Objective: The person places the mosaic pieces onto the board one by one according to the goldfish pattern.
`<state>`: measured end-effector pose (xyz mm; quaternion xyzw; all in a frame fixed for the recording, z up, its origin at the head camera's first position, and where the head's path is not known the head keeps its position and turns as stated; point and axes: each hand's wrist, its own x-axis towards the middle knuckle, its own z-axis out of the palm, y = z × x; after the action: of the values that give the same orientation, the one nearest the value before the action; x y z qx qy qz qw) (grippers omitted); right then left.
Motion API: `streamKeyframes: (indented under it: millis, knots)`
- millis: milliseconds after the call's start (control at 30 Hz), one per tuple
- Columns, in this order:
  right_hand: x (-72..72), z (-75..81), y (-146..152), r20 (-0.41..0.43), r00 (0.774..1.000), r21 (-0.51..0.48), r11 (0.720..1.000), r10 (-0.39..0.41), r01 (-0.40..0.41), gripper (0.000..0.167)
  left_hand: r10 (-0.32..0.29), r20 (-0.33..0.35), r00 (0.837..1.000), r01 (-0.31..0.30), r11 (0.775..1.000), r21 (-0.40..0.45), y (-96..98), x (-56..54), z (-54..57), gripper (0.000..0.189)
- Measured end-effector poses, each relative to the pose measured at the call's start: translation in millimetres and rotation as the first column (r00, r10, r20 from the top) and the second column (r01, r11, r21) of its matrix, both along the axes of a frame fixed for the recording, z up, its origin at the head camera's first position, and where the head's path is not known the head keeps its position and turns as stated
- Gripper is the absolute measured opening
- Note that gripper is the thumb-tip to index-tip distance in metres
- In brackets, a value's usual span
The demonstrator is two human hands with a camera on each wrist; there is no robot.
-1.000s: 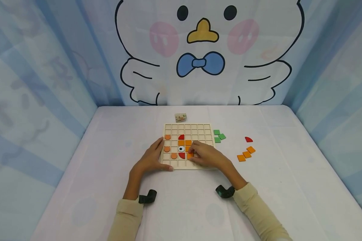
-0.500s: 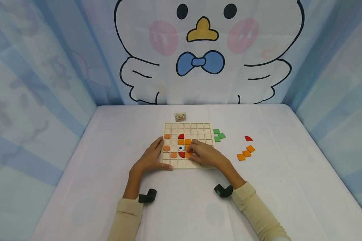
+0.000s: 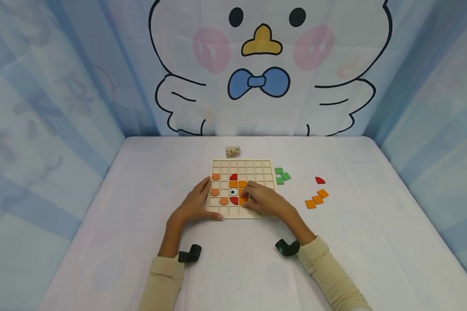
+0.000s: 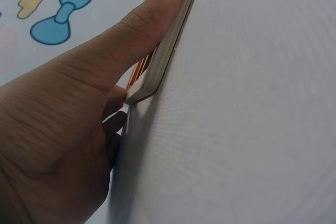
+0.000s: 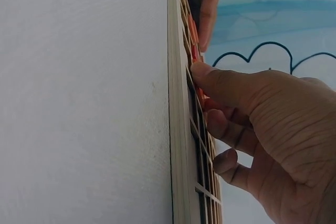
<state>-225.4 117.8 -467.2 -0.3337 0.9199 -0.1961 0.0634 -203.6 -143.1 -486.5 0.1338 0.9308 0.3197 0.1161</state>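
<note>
Behind everything hangs the backdrop (image 3: 260,113), a blue-and-white cloth printed with a bow-tied cartoon figure; before it spreads the white table (image 3: 140,181). Mid-table lies the board (image 3: 257,169), flat and gridded, presumably central so that both hands can reach it. Left hand (image 3: 193,203): spread wide about the near left corner, thumb on the near edge, fingers along the left side, probably to steady the board. Right hand (image 3: 266,199): fingers bent, thumb and fingertips narrow at the orange squares (image 3: 233,184) on the board; whether a piece is pinched cannot be told. Just beyond the far edge is the card (image 3: 232,151), perhaps put there to stay in sight. Right of the board are green squares (image 3: 280,181), then loose orange squares (image 3: 317,200) and a red quarter (image 3: 320,180), likely kept near for picking up. In cells at left and centre: orange discs (image 3: 223,201) and an eye (image 3: 233,192)
</note>
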Motion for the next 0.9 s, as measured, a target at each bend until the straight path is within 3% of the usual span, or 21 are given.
streamKeyframes:
  millis: [500, 900]
  knots:
    - [1.7, -0.1, 3.2, 0.011, 1.000, -0.024, 1.000, -0.016, 0.016, 0.027, -0.001, -0.003, 1.000, 0.001, 1.000, 0.000, -1.5, 1.0, -2.5, 0.128]
    - [1.3, 7.7, 29.9, 0.009, 0.997, -0.056, 0.996, -0.073, 0.073, 0.026, 0.010, -0.008, 1.000, -0.010, 1.000, 0.010, 0.0, 1.3, -2.2, 0.129]
